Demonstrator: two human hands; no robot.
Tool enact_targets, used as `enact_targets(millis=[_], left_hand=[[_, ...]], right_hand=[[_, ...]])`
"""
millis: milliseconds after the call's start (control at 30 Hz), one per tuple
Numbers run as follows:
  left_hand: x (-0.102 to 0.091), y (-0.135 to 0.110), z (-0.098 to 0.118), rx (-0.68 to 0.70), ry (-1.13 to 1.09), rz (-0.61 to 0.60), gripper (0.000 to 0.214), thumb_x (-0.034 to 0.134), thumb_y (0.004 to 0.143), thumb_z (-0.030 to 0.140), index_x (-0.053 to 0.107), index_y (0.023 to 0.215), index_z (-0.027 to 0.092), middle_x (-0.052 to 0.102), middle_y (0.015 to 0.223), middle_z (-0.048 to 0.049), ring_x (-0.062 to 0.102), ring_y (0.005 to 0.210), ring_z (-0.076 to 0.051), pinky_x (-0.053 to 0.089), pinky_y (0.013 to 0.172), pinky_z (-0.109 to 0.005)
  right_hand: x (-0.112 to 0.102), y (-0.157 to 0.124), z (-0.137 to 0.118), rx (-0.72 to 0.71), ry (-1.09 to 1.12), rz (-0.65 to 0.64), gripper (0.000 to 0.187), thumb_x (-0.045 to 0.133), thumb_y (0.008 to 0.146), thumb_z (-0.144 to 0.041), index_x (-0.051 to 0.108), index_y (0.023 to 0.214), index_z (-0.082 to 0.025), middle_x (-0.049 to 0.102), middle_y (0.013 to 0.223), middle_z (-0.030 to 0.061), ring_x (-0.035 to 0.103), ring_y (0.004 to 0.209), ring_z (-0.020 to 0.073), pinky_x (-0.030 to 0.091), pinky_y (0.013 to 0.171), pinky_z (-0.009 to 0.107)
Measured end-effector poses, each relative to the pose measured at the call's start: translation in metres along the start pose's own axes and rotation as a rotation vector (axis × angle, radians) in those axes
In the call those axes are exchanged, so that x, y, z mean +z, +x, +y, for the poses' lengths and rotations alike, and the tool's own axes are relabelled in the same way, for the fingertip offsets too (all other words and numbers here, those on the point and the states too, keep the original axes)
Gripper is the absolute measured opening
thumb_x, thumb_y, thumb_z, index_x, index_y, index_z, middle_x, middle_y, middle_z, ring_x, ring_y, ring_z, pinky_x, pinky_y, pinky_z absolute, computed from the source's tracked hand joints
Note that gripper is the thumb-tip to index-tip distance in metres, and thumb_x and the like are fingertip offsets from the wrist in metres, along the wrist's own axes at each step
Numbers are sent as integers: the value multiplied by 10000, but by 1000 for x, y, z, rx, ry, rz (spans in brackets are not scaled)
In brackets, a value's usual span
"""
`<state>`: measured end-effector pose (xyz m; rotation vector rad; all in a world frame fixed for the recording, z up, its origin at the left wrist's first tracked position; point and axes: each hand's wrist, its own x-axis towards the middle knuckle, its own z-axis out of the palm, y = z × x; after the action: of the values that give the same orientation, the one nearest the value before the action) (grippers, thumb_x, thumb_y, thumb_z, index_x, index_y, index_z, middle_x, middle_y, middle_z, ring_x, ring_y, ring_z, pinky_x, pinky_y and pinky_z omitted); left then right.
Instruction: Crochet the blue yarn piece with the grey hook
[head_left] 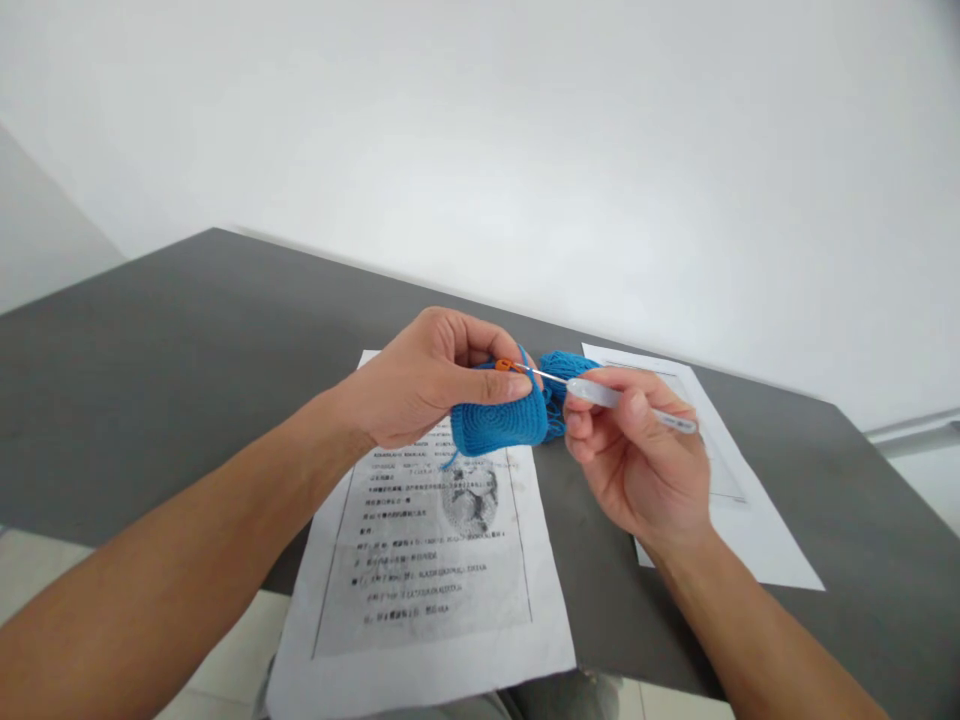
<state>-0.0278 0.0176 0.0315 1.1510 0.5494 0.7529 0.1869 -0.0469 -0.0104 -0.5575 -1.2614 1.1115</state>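
Observation:
My left hand (442, 375) pinches a blue crocheted piece (499, 425) at its upper edge, thumb in front. An orange stitch marker (505, 366) sits at that edge beside my thumb. In my right hand (645, 450) is a crochet hook (592, 390) with a pale grey handle, held like a pen. Its metal shaft reaches left to the edge of the piece, where a strand of blue yarn stands up by my left fingertips. Whether the tip is inside a stitch I cannot tell. Behind the hands lies a bundle of blue yarn (568, 366), partly hidden.
A printed sheet (442, 640) with text and a picture lies under the work and hangs over the near edge of the dark grey table (187, 380). Another sheet (765, 540) lies at the right. A white wall (480, 150) stands behind the table.

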Motion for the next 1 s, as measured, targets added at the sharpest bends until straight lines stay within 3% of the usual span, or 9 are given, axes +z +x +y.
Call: enact_targets(millis=[167,433,633,833,1000], left_hand=[[7,1,-11,2,-56,5,365,1061,616,310,782,733,106,782,737,-74,703,662,-159,552,623,-252],[15,-1,-20,-4,-114,17,343,1043,652,294,774,769,116,809,814,-93,766,747,-221,618,727,-341],[17,-2,-17,-5,-78,51,290,1023,633,241,799,776,125,829,880,-99,777,779,-245,645,777,-399],[17,-2,-17,27,39,88,217,986,646,233,819,756,152,830,825,-89,780,750,-247,641,728,-377],[16,-4,-18,34,68,84,226,977,689,261,847,834,146,847,874,-113,799,768,-273,668,764,-428]], right_hand=[[9,-2,11,-64,-54,7,178,802,984,-277,858,1153,-270,851,947,32,788,727,142,702,578,234],[5,-1,6,-141,-168,63,181,802,988,-303,864,1157,-295,851,964,39,764,701,151,664,522,250],[14,-5,1,-46,-81,182,150,875,930,-334,887,1076,-300,849,923,18,733,681,129,640,548,238],[16,-6,1,-30,-53,201,157,880,925,-359,886,1074,-311,859,891,12,733,675,134,627,547,241],[17,-5,1,-26,-27,192,158,886,920,-343,886,1070,-292,854,858,10,739,654,128,625,532,225]])
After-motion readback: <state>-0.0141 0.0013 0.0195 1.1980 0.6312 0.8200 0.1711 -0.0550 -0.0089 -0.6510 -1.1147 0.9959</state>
